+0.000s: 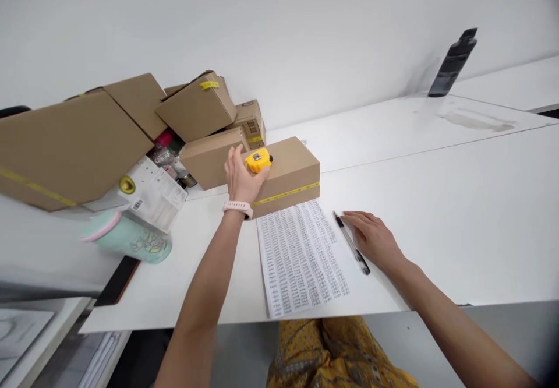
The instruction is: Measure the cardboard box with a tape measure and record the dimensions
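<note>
My left hand, with a pale pink band on its wrist, has thumb and fingers around a yellow tape measure. The tape measure is on top of a cardboard box that has a strip of yellow measuring tape along its front side. Right in front of this box lies a sheet of paper covered in rows of handwriting. A black-and-clear pen rests along the paper's right edge. Beside the pen, my right hand lies flat on the white table with its fingers stretched out, holding nothing.
Several more cardboard boxes are stacked at the back left, the largest box leaning over the left side. A mint-green tumbler lies tilted near a white package. At the far right stands a dark bottle by the wall.
</note>
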Motion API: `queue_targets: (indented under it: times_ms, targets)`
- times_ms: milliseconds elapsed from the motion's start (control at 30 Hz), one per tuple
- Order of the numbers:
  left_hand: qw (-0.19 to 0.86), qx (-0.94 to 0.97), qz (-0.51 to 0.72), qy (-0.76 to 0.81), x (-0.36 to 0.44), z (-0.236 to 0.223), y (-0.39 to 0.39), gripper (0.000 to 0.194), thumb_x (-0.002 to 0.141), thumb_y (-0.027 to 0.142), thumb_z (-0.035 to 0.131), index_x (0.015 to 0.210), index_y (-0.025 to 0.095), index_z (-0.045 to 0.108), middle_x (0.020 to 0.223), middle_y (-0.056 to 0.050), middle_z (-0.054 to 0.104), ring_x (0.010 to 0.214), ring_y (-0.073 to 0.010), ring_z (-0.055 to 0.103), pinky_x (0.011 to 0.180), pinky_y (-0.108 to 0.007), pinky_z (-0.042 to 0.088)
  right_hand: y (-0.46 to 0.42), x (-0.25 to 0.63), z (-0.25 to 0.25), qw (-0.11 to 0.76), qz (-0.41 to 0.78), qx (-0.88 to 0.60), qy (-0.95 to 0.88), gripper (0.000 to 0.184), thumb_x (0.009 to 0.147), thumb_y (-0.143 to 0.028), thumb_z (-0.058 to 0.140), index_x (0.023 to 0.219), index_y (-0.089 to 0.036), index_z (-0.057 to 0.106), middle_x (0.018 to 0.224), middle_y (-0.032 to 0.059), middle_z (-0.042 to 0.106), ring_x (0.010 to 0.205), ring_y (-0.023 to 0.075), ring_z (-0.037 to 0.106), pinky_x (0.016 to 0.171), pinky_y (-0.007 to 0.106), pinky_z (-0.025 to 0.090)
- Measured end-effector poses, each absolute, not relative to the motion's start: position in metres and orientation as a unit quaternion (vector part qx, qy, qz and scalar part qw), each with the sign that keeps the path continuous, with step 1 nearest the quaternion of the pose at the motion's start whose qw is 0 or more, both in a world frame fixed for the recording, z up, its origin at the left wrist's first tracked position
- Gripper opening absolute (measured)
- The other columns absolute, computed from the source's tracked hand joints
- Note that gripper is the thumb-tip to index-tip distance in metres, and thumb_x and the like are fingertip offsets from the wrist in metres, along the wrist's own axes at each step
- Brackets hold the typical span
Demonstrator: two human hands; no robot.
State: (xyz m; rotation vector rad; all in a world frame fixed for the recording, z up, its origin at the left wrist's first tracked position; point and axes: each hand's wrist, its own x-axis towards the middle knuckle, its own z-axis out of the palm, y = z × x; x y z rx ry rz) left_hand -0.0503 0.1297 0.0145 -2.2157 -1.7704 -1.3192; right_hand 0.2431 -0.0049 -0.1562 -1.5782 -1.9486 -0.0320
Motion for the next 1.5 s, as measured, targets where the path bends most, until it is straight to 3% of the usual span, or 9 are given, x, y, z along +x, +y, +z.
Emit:
queue_targets:
  times_ms: [67, 167, 367, 633, 767, 833, 1033, 1233, 1500]
  targets:
    - [-0.055, -0.712, -0.355, -0.604, -0.049, 0.02, 0.141, 0.096, 0.073, 0.044, 0.078, 0.151, 0.014, 0.031, 0.157, -0.019, 0.038, 0.147, -0.0327, 0.031, 0.119, -0.046, 0.028, -0.004, 0.244, -0.158, 0.316, -0.009, -0.595, -0.739, 0.041, 0.092, -0.007, 0.04, 0.116, -0.016, 0.072, 0.123, 0.0107, 0.073, 0.116, 0.0316, 0.064, 0.093, 0.05, 0.053]
    - [-0.094, -0.699, -0.301, -0.642, -0.047, 0.022, 0.153, 0.101, 0.072, 0.05, 0.077, 0.153, 0.012, 0.03, 0.153, -0.021, 0.045, 0.143, -0.0353, 0.039, 0.115, -0.046, 0.031, -0.004, 0.244, -0.159, 0.329, 0.01, -0.595, -0.733, 0.038, 0.094, -0.013, 0.04, 0.112, -0.017, 0.074, 0.122, 0.0114, 0.073, 0.116, 0.0318, 0.064, 0.094, 0.051, 0.053]
    - [-0.099, -0.689, -0.291, -0.656, -0.051, 0.025, 0.157, 0.065, 0.072, 0.057, 0.075, 0.128, 0.025, 0.062, 0.135, -0.012, 0.064, 0.133, -0.0387, 0.05, 0.108, -0.049, 0.033, -0.011, 0.241, -0.144, 0.383, 0.104, -0.641, -0.657, 0.037, 0.097, -0.03, 0.041, 0.12, -0.024, 0.069, 0.121, 0.0093, 0.073, 0.117, 0.0312, 0.063, 0.096, 0.05, 0.053]
    - [-0.111, -0.687, -0.332, -0.637, -0.061, 0.028, 0.148, 0.058, 0.07, 0.053, 0.079, 0.118, 0.023, 0.069, 0.125, -0.01, 0.07, 0.114, -0.0309, 0.063, 0.094, -0.038, 0.044, 0.013, 0.235, -0.104, 0.451, 0.285, -0.625, -0.57, 0.054, 0.096, -0.058, 0.045, 0.143, -0.033, 0.054, 0.152, 0.006, 0.051, 0.137, 0.0336, 0.048, 0.103, 0.049, 0.049]
    - [-0.107, -0.677, -0.353, -0.637, -0.067, 0.025, 0.145, 0.055, 0.066, 0.053, 0.081, 0.11, 0.022, 0.071, 0.115, -0.009, 0.073, 0.11, -0.0315, 0.064, 0.093, -0.037, 0.044, 0.057, 0.22, -0.085, 0.489, 0.4, -0.574, -0.521, 0.064, 0.094, -0.061, 0.049, 0.151, -0.033, 0.044, 0.163, 0.0028, 0.036, 0.149, 0.0303, 0.032, 0.121, 0.049, 0.028]
    - [-0.099, -0.659, -0.369, -0.648, -0.07, 0.022, 0.144, 0.051, 0.067, 0.053, 0.08, 0.106, 0.021, 0.071, 0.11, -0.011, 0.074, 0.108, -0.0319, 0.064, 0.091, -0.038, 0.045, 0.078, 0.209, -0.08, 0.493, 0.434, -0.561, -0.504, 0.068, 0.093, -0.063, 0.049, 0.153, -0.032, 0.042, 0.165, 0.0031, 0.031, 0.151, 0.0291, 0.027, 0.123, 0.049, 0.023]
    - [-0.083, -0.595, -0.429, -0.675, -0.084, 0.016, 0.134, 0.046, 0.07, 0.054, 0.078, 0.098, 0.019, 0.068, 0.1, -0.01, 0.073, 0.094, -0.0279, 0.066, 0.082, -0.035, 0.047, 0.083, 0.183, -0.066, 0.497, 0.476, -0.505, -0.52, 0.061, 0.096, -0.062, 0.045, 0.151, -0.037, 0.044, 0.159, -0.0023, 0.043, 0.148, 0.0268, 0.036, 0.121, 0.047, 0.032]
    - [-0.088, -0.587, -0.479, -0.647, -0.087, 0.021, 0.098, 0.051, 0.07, 0.058, 0.076, 0.105, 0.022, 0.065, 0.103, -0.003, 0.072, 0.092, -0.0213, 0.066, 0.079, -0.03, 0.047, 0.029, 0.194, -0.059, 0.505, 0.489, -0.457, -0.545, 0.058, 0.096, -0.059, 0.049, 0.152, -0.043, 0.041, 0.163, -0.0087, 0.035, 0.151, 0.0271, 0.028, 0.122, 0.045, 0.029]
    - [-0.112, -0.605, -0.481, -0.624, -0.077, 0.007, 0.067, 0.044, 0.066, 0.048, 0.081, 0.098, 0.022, 0.065, 0.097, -0.005, 0.073, 0.09, -0.0235, 0.066, 0.079, -0.033, 0.048, 0.004, 0.202, -0.074, 0.5, 0.47, -0.487, -0.541, 0.061, 0.095, -0.06, 0.052, 0.151, -0.04, 0.043, 0.163, -0.0045, 0.036, 0.149, 0.0279, 0.033, 0.12, 0.047, 0.033]
